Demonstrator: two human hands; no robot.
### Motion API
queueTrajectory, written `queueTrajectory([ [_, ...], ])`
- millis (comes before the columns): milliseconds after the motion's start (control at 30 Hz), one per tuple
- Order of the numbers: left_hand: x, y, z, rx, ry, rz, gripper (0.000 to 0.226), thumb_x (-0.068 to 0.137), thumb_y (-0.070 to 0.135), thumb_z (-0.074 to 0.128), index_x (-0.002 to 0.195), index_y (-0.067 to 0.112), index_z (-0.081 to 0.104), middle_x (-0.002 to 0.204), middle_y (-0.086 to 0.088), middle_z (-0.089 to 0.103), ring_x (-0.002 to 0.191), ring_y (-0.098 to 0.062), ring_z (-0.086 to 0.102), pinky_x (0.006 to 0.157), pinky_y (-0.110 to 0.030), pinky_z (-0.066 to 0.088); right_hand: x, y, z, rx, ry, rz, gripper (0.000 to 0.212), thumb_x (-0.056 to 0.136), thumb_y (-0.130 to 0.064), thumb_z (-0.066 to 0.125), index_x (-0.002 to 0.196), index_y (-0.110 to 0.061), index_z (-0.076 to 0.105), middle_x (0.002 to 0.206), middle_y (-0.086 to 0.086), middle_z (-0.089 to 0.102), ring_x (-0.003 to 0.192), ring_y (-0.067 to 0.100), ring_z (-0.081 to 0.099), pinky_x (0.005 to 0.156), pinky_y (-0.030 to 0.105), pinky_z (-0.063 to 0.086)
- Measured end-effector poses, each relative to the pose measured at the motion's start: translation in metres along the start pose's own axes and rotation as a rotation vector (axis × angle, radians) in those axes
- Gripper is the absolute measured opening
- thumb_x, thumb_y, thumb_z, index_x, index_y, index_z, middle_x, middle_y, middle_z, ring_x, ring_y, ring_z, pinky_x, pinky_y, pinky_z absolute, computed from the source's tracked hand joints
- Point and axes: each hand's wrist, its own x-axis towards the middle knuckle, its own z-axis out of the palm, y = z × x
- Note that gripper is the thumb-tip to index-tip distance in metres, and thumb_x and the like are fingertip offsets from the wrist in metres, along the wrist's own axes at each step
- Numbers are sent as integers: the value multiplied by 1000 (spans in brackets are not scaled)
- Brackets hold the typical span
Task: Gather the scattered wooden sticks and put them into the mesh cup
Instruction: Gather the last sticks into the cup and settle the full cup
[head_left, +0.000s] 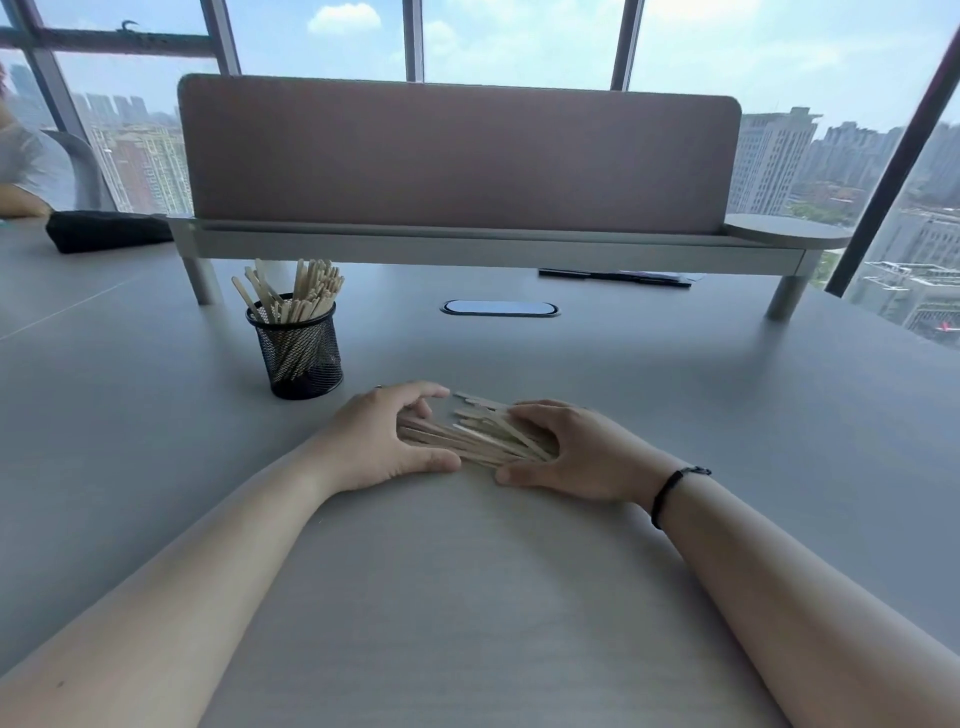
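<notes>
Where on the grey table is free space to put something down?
The grey table is bare right of the black mesh cup, out to the oval cable port, and near its front edge between the forearms. It is crowded where the left hand and right hand cup the pile of wooden sticks.

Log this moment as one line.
phase: gathering | left hand, right hand: cupping sticks on table | mesh cup: partly filled

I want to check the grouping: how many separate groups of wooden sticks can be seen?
2. One group stands upright in the mesh cup; the other lies as a pile on the table, between the left hand and right hand. Sticks under the hands may be hidden.
</notes>
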Motion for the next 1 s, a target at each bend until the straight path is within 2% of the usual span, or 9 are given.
queueTrajectory([
  [167,2,3,9,-40,-24,45,82,56,71,79,130,46,57,132,15,54,125,-6,54,109,-32,45,7,1,2,17,5,-9,78,75,-68,69,142,-31,51,146,-15,51,132,9,47,109,25,36],
  [333,3,16,19,2,-12,136,75,65,58,83,132,36,58,136,12,53,128,-4,50,111,-33,40,9,-5,3,87,11,-51,66,73,-60,77,132,-36,59,121,-16,68,108,5,61,94,25,48],
  [467,3,21,19,27,-39,52,95,56,70,74,143,43,45,153,8,39,141,-9,39,115,-28,32,8,-6,2,63,90,-64,74,72,-67,70,135,-32,57,134,-10,63,123,10,56,101,30,44],
  [533,2,20,19,57,-77,24,94,63,70,80,145,45,41,159,9,32,147,-9,30,117,-26,26,5,-4,-1,103,173,25,69,77,-69,64,136,-35,56,140,-12,59,130,12,51,105,34,42],
  [600,2,18,19,78,-95,20,83,68,62,81,141,41,48,162,7,29,150,-9,23,115,-21,21,-1,0,-2,144,181,133,66,84,-69,57,140,-34,53,142,-12,57,131,13,50,106,34,41],
  [700,0,21,18,83,-69,26,70,72,57,81,135,36,57,161,6,32,148,-8,30,107,-14,21,-6,-1,4,8,69,138,63,95,-63,43,146,-27,45,150,-6,49,136,13,43,114,34,30],
  [800,-1,23,17,77,-20,19,79,74,51,82,143,34,47,152,9,47,137,-10,46,100,-14,31,-3,-5,8,27,58,147,72,94,-69,32,150,-24,40,156,-7,39,144,14,32,119,35,21],
  [933,-1,25,16,-89,-13,-9,77,75,24,83,140,31,43,148,9,50,122,-2,55,96,-11,39,1,-8,9,130,38,129,85,86,-80,28,150,-26,39,155,-8,42,143,14,36,118,37,28],
  [1000,1,25,18,-115,-55,-47,72,72,28,78,135,36,43,146,9,50,121,0,54,101,-16,41,3,-12,9,192,51,118,74,92,-73,31,145,-23,48,147,-8,51,136,14,45,113,35,34],
])
